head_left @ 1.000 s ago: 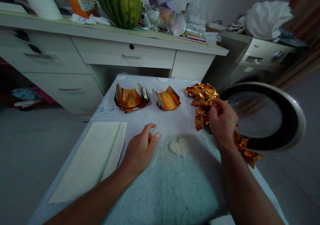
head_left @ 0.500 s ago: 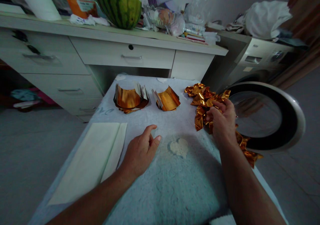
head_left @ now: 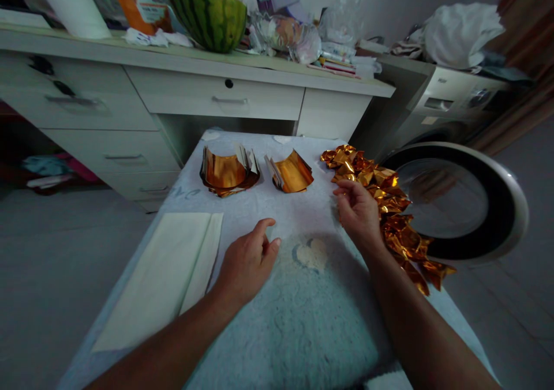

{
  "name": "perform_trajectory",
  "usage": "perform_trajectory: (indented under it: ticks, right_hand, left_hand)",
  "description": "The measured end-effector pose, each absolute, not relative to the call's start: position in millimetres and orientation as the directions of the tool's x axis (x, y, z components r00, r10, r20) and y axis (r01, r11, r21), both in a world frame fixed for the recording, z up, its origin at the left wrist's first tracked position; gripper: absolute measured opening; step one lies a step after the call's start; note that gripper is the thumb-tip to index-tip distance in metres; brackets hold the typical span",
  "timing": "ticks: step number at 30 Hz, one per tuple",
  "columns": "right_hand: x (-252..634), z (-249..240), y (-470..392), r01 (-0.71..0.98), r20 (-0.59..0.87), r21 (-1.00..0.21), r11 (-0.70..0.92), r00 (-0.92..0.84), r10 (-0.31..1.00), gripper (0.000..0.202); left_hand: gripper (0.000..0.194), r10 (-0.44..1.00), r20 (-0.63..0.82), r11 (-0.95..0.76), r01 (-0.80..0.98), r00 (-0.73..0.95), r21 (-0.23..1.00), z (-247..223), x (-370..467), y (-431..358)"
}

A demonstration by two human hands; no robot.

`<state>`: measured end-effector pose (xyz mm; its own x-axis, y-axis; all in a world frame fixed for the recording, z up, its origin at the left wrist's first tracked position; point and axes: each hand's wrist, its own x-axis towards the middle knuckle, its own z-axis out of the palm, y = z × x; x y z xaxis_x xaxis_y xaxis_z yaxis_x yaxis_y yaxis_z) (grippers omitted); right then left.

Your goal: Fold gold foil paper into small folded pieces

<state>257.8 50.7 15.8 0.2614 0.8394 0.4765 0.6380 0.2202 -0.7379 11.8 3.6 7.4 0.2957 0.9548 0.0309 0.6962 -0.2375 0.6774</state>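
Note:
My left hand (head_left: 249, 263) hovers over the middle of the cloth-covered table (head_left: 303, 332), thumb and index finger apart, holding nothing. Beside the heap of folded gold foil pieces (head_left: 400, 234) on the right is my right hand (head_left: 359, 214). Its fingers are loosely bent and apart, and I see nothing held in them; part of the heap is hidden behind the hand. Farther back stand two curved stacks of gold foil sheets, a larger stack (head_left: 225, 172) and a smaller stack (head_left: 293, 172). A folded pale paper sheet (head_left: 156, 280) lies left of my left hand.
A white desk with drawers (head_left: 242, 98) stands behind the table, carrying a cut watermelon (head_left: 208, 15), a paper roll (head_left: 71, 6) and plastic bags. At the right, a washing machine (head_left: 454, 98) has its round door (head_left: 502, 205) swung out close to the table edge.
My right hand has drawn back left from the gold foil heap, uncovering more of it. My left hand has barely moved. The view has shifted slightly.

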Motion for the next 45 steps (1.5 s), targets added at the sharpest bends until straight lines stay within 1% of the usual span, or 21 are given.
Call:
perform_trajectory:
  ticks: [2, 4, 7, 9, 11, 12, 14, 16, 18, 20, 22, 25, 32, 39, 42, 44, 45]
  right_hand:
    - [254, 16, 50, 0.69, 0.466, -0.685, 0.233, 0.17, 0.868, 0.027]
    - [250, 18, 48, 0.759, 0.426, -0.603, 0.248, 0.044, 0.904, 0.026]
    - [242, 24, 47, 0.836, 0.303, -0.462, 0.297, -0.166, 0.938, 0.024]
    - [236, 29, 50, 0.864, 0.219, -0.386, 0.323, -0.255, 0.942, 0.021]
    - [230, 34, 57, 0.889, 0.189, -0.333, 0.314, -0.264, 0.946, 0.02]
    - [228, 36, 62, 0.905, 0.196, -0.311, 0.291, -0.238, 0.951, 0.018]
    - [226, 36, 76, 0.938, 0.23, -0.298, 0.18, -0.112, 0.967, 0.014]
    - [226, 33, 92, 0.949, 0.272, -0.315, 0.017, 0.073, 0.96, 0.016]
    - [227, 27, 106, 0.937, 0.275, -0.337, -0.096, 0.196, 0.941, 0.025]
    - [226, 21, 116, 0.922, 0.228, -0.347, -0.171, 0.26, 0.938, 0.029]
    - [225, 17, 123, 0.915, 0.19, -0.348, -0.206, 0.283, 0.94, 0.033]
    - [223, 14, 126, 0.919, 0.181, -0.34, -0.201, 0.273, 0.945, 0.034]
    - [223, 16, 121, 0.924, 0.212, -0.339, -0.174, 0.255, 0.943, 0.029]
    - [231, 27, 101, 0.909, 0.279, -0.407, -0.095, 0.222, 0.934, 0.023]
    - [238, 33, 87, 0.88, 0.303, -0.471, -0.055, 0.22, 0.927, 0.022]
    - [241, 34, 76, 0.753, 0.293, -0.657, 0.012, 0.241, 0.925, 0.015]
    - [241, 34, 70, 0.69, 0.288, -0.723, 0.04, 0.248, 0.925, 0.014]
  left_hand:
    - [0.033, 0.95, 0.023, -0.254, 0.728, 0.312, 0.637, 6, 13, 4]
    - [0.031, 0.943, 0.021, -0.28, 0.759, 0.331, 0.588, 4, 14, 4]
    - [0.027, 0.934, 0.032, -0.315, 0.777, 0.356, 0.545, 3, 15, 4]
    - [0.026, 0.932, 0.035, -0.323, 0.778, 0.362, 0.538, 2, 15, 4]
    - [0.025, 0.931, 0.034, -0.324, 0.778, 0.364, 0.539, 2, 15, 4]
    - [0.025, 0.931, 0.035, -0.324, 0.779, 0.363, 0.537, 2, 15, 3]
    - [0.024, 0.931, 0.037, -0.326, 0.78, 0.364, 0.534, 2, 14, 3]
    - [0.025, 0.93, 0.042, -0.33, 0.778, 0.365, 0.534, 3, 14, 2]
    - [0.025, 0.929, 0.043, -0.331, 0.774, 0.368, 0.539, 3, 14, 2]
    - [0.025, 0.929, 0.043, -0.331, 0.772, 0.368, 0.543, 2, 14, 2]
    - [0.024, 0.928, 0.053, -0.338, 0.771, 0.369, 0.541, 1, 14, 2]
    - [0.024, 0.925, 0.069, -0.35, 0.765, 0.374, 0.541, -1, 14, 1]
    - [0.025, 0.921, 0.084, -0.36, 0.751, 0.38, 0.553, -2, 14, 2]
    - [0.023, 0.921, 0.094, -0.365, 0.747, 0.379, 0.556, -5, 13, 2]
    - [0.022, 0.925, 0.092, -0.35, 0.73, 0.369, 0.587, -4, 12, 2]
    - [0.026, 0.933, 0.092, -0.324, 0.701, 0.347, 0.635, -2, 11, 1]
    - [0.031, 0.94, 0.092, -0.303, 0.679, 0.329, 0.668, -1, 11, 1]
